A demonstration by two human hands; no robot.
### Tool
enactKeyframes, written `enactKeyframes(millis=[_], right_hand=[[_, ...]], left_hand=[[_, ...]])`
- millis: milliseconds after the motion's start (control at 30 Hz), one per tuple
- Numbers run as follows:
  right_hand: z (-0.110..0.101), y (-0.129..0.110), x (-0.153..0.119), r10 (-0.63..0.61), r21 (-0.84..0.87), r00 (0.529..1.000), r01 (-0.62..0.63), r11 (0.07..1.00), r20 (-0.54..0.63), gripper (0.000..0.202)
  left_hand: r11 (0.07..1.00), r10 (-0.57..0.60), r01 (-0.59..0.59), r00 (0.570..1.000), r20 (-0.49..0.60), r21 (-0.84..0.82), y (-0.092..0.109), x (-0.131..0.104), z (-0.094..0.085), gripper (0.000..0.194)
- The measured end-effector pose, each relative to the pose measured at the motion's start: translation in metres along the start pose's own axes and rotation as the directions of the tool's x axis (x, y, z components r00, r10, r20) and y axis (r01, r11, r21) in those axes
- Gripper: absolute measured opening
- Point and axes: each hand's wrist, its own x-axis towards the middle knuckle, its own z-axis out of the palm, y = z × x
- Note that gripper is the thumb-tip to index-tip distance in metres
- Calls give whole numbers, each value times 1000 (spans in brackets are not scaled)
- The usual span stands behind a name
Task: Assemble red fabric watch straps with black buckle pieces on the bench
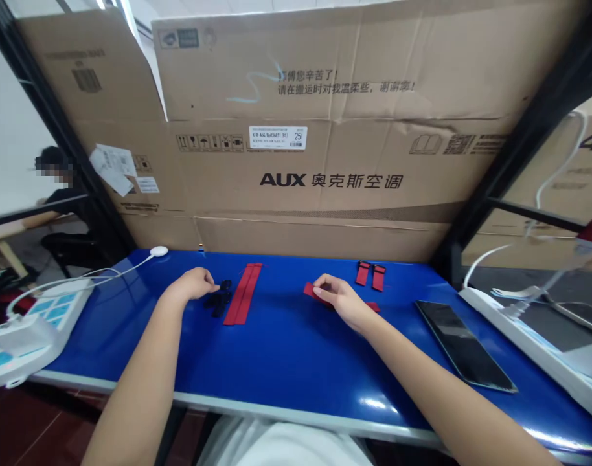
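My right hand [339, 299] pinches a short red webbing strap [310, 290] just above the blue table. Part of that strap is hidden by the fingers. Behind the wrist lies another red piece [372, 307], mostly covered. My left hand [195, 283] is closed in a pinch, its fingertips at the edge of a small pile of black plastic buckles [220, 299]; whether one is held is too small to tell. Long red straps [243, 294] lie side by side just right of the pile. Farther back on the right, two short red straps with black buckles [371, 276] rest on the table.
A phone [464, 344] lies on the blue table [276, 362] at right. Power strips [38, 330] with white cables flank both sides. A large cardboard sheet [296, 194] stands along the back edge between black frame posts. A person [65, 181] sits beyond at left.
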Motion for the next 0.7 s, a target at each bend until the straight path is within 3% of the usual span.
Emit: enactKeyframes(millis=[100,200,333,467,567,700], right_hand=[[0,1,0,-1,-11,1000,1,1000,7,24],[0,-1,-1,-8,-26,1000,8,1000,7,23],[2,-4,-2,-3,-27,1000,2,1000,-1,23],[7,-3,-2,3,-19,999,-2,1000,51,24],[12,-3,-3,-3,-39,995,7,999,102,23],[19,-7,-7,19,-60,987,-9,998,160,22]], left_hand=[[998,-20,29,986,167,-52,-5,1,6,23],[997,-19,35,974,227,-63,-5,3,12,28],[997,21,-10,987,157,-75,-2,5,14,23],[957,204,-174,973,111,-231,11,-2,16,12],[845,360,-271,926,115,-461,33,-12,27,18],[579,558,-306,825,93,-756,69,-31,58,28]])
